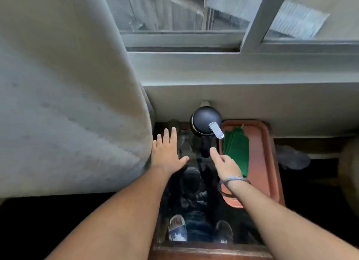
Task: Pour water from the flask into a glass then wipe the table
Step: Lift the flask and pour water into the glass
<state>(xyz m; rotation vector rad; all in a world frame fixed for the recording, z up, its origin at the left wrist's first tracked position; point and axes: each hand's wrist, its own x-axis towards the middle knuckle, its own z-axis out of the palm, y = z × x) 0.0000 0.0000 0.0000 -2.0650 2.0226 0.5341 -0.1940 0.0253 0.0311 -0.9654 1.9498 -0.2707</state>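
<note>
From the head camera I see the flask (206, 122), dark and rounded with a glossy domed lid and a pale lever, standing at the far edge of the glass-topped table (196, 182). A clear glass (174, 126) sits left of it. My left hand (167, 155) hovers flat, fingers spread; my right hand (226, 162) points one finger at the flask's handle, gripping nothing. A folded green cloth (237, 149) lies in a reddish plastic tray (267, 162).

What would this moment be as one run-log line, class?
stage: reaching | left hand: open, near glass | right hand: open, near flask handle | green cloth: on tray | pour: not begun
</note>
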